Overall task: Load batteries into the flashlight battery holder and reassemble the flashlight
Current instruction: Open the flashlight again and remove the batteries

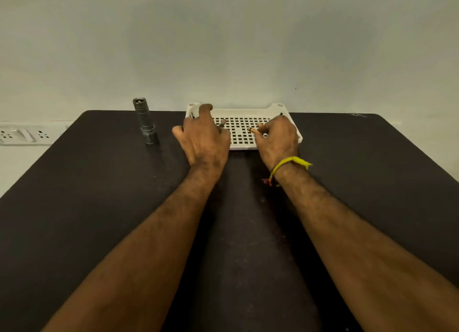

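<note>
A grey metal flashlight body (146, 121) stands upright on the dark table (99, 195), left of a white perforated tray (248, 112) at the table's far edge. My left hand (203, 138) reaches over the tray's left end with curled fingers, and a small grey battery (222, 123) sticks out from between them. My right hand (278, 139) is over the tray's right part and pinches a battery with a copper-orange end (253, 130). The battery holder is not visible. Whatever else lies in the tray is hidden by my hands.
A plain wall rises right behind the table. A white wall socket strip (22, 134) sits at the left, beyond the table edge. A yellow thread band (290, 162) circles my right wrist.
</note>
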